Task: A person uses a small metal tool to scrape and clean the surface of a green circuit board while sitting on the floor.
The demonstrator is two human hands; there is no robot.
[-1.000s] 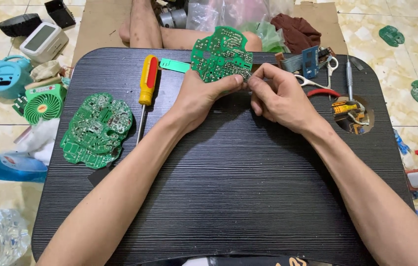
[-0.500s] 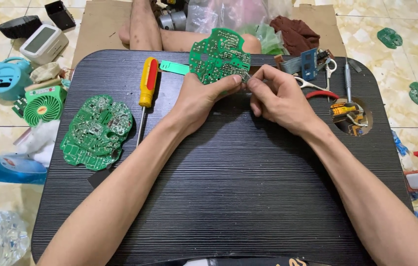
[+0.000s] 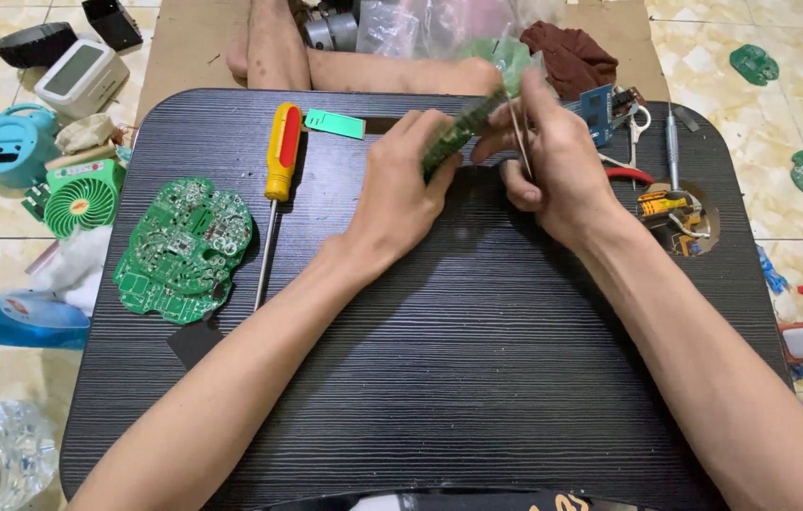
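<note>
Left hand (image 3: 399, 194) clenched around a green circuit board (image 3: 458, 132), tilted nearly edge-on and blurred, raised over the far middle of the desk (image 3: 477, 378). Right hand (image 3: 553, 166) pinched on slim metal tweezers (image 3: 520, 137), tips set against the board's upper edge. Desk dark, matte, finely ribbed in horizontal lines, corners rounded. Flat on its left side, a second green board (image 3: 184, 248), lobed in outline, studded with silver solder points. Just right of that, a screwdriver (image 3: 276, 180) with glossy yellow-and-red handle and thin steel shaft. At far right, a round recess (image 3: 678, 216) filled with small yellow parts and wires. Left of the desk, on tiled floor, a small ribbed green fan (image 3: 79, 197).
</note>
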